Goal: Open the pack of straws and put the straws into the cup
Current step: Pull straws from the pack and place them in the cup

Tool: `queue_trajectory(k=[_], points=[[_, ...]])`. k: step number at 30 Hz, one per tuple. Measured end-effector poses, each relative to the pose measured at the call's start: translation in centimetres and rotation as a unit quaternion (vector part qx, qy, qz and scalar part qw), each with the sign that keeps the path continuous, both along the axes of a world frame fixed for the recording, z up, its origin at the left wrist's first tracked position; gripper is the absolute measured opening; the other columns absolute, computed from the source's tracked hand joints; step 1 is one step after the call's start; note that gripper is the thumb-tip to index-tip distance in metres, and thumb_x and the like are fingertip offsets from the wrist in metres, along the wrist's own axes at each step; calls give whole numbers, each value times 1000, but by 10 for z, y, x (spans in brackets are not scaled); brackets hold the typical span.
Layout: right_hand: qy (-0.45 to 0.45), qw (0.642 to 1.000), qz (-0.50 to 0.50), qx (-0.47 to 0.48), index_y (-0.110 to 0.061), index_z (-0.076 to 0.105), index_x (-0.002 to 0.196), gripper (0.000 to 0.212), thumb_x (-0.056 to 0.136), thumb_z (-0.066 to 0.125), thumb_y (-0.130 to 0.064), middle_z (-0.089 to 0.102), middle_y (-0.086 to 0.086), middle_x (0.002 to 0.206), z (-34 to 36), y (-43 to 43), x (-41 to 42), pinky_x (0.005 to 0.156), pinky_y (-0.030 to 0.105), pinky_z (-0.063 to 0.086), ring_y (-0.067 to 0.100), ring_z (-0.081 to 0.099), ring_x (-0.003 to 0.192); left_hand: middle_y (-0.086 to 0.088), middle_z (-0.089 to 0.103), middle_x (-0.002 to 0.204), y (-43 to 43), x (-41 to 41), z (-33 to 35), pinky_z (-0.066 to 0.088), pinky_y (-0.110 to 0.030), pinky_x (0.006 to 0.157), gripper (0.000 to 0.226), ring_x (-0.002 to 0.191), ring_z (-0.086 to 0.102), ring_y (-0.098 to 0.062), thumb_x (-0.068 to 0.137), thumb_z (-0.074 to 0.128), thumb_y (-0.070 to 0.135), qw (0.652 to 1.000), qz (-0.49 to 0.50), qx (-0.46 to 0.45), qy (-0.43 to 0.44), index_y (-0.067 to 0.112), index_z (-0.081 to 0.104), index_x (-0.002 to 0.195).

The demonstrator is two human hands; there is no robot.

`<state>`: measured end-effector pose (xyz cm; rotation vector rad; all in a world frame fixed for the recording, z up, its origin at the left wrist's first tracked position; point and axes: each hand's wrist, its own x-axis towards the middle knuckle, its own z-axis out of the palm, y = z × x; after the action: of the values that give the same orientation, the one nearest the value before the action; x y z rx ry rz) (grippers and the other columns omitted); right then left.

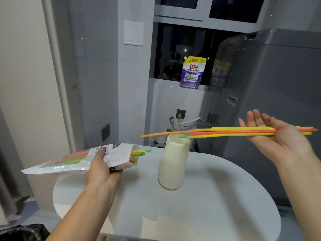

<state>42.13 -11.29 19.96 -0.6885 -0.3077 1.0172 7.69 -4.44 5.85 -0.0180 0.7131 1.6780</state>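
Head view: the left hand (102, 168) grips the pack (69, 162); the right hand (271, 141), fingers straight, pins straws (225, 132) under its thumb, their tips above the cup (173, 164); tip them down, then slide them in slowly.

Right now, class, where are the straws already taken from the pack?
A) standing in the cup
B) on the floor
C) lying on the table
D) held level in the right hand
D: the straws lie level across the right hand, their tips above the cup.
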Motion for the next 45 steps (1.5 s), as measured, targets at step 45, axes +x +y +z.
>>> queue_trajectory(k=[45], points=[[-34,996,-80,11,-6,57,103,22,107,41,-20,74,16,98,8,-45,43,81,47,59,27,78,74,-3,78,111,-41,90,-3,62,-32,47,23,92,75,-18,106,64,25,986,-152,28,53,18,64,129]])
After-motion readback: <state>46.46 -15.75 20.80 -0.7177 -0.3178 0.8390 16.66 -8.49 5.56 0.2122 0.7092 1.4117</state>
